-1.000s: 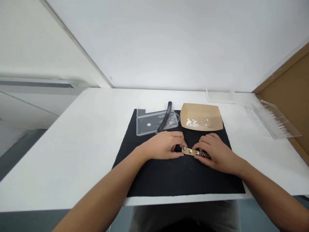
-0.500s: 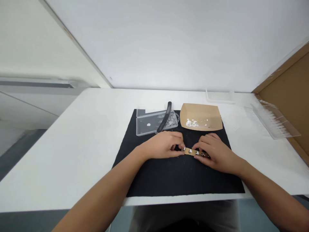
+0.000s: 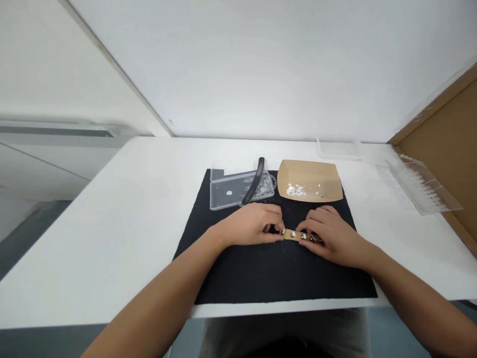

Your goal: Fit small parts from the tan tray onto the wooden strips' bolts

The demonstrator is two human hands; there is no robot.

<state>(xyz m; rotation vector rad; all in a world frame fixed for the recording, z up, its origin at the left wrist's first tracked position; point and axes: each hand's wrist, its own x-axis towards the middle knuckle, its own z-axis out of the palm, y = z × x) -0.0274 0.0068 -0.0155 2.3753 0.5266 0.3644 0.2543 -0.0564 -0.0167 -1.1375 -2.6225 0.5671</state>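
Observation:
A narrow tan strip [image 3: 289, 234] lies across the black mat [image 3: 283, 278], bearing several small metallic pieces, some with white tips. My left hand [image 3: 257, 223] grips the strip's left end between thumb and fingers, close to the leftmost piece. Around its right part, my right hand [image 3: 330, 233] has thumb and fingers closed from front and back, partly hiding the pieces there. Both hands rest low over the mat. Whether the left fingers also pinch a small part is too small to tell.
Behind my left hand are a clear plastic case [image 3: 227, 194] with small clear pieces and a black curved tool [image 3: 254, 181]. A cardboard tray [image 3: 324, 181] with white bits stands behind my right hand. Clear plastic holders [image 3: 425, 191] lie at the right.

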